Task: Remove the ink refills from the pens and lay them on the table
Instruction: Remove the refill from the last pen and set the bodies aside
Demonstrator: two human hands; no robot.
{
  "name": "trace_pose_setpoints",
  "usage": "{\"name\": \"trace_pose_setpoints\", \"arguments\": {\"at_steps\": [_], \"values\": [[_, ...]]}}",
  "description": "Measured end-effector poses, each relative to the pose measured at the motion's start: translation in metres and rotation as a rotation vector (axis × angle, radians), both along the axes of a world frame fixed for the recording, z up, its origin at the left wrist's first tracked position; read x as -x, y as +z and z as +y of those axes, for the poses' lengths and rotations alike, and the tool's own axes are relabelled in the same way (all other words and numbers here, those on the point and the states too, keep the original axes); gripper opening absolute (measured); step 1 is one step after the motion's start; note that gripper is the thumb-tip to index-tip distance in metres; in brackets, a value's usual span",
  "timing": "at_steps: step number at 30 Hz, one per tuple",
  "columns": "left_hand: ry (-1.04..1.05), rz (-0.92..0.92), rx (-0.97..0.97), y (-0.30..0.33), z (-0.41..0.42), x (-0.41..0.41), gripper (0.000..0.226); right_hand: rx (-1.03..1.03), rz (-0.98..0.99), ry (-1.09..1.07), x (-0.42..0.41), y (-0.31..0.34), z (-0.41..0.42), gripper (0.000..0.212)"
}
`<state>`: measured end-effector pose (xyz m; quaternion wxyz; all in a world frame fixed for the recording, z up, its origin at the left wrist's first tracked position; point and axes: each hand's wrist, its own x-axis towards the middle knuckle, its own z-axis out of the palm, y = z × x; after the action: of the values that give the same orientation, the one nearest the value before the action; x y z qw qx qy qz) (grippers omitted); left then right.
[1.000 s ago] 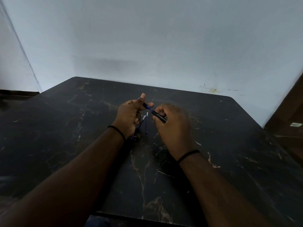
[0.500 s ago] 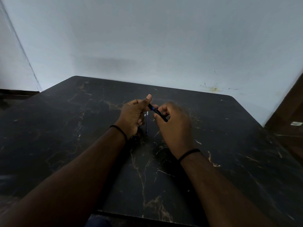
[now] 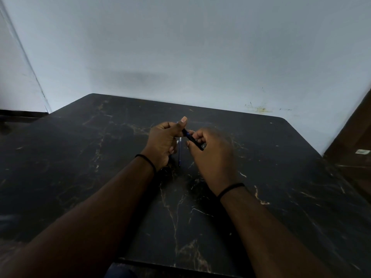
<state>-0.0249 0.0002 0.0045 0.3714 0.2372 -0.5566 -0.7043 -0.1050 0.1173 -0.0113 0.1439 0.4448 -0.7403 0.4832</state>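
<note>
Both my hands hold one dark pen (image 3: 192,139) above the middle of the black marble table (image 3: 281,177). My left hand (image 3: 163,142) grips the pen's upper end, thumb raised along it. My right hand (image 3: 210,151) curls its fingers round the lower part of the barrel. On the table between my hands lies a thin blue ink refill (image 3: 179,152), pointing away from me. A second pale refill tip (image 3: 177,141) peeks out beside my left hand; the rest of it is hidden.
A pale wall stands just behind the table's far edge. A dark wooden piece of furniture (image 3: 353,149) sits at the right. The table's near edge runs below my forearms.
My hands have drawn closer together on the pen and shifted slightly right. My left hand now covers most of the second refill on the table.
</note>
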Motion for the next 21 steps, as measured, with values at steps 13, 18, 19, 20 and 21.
{"name": "trace_pose_setpoints", "arguments": {"at_steps": [13,18,19,20,21], "values": [[0.006,-0.004,-0.003,0.0005,0.0,-0.0021,0.03,-0.082,-0.028,0.055,-0.0001,-0.0022,0.0008,0.021],[0.027,0.008,-0.017,0.002,0.001,-0.0008,0.025,-0.036,-0.084,0.005,0.0005,-0.0053,-0.0019,0.023],[0.02,0.016,-0.019,0.0024,0.0016,-0.0006,0.023,-0.031,-0.082,0.0,0.0014,-0.0066,-0.002,0.021],[0.011,0.023,-0.02,0.0028,0.0021,-0.0005,0.022,-0.02,-0.078,-0.001,0.0027,-0.0079,-0.0018,0.017],[0.003,0.027,-0.022,0.0033,0.0024,-0.0007,0.021,-0.018,-0.069,-0.001,0.0038,-0.0088,-0.0017,0.014]]}}
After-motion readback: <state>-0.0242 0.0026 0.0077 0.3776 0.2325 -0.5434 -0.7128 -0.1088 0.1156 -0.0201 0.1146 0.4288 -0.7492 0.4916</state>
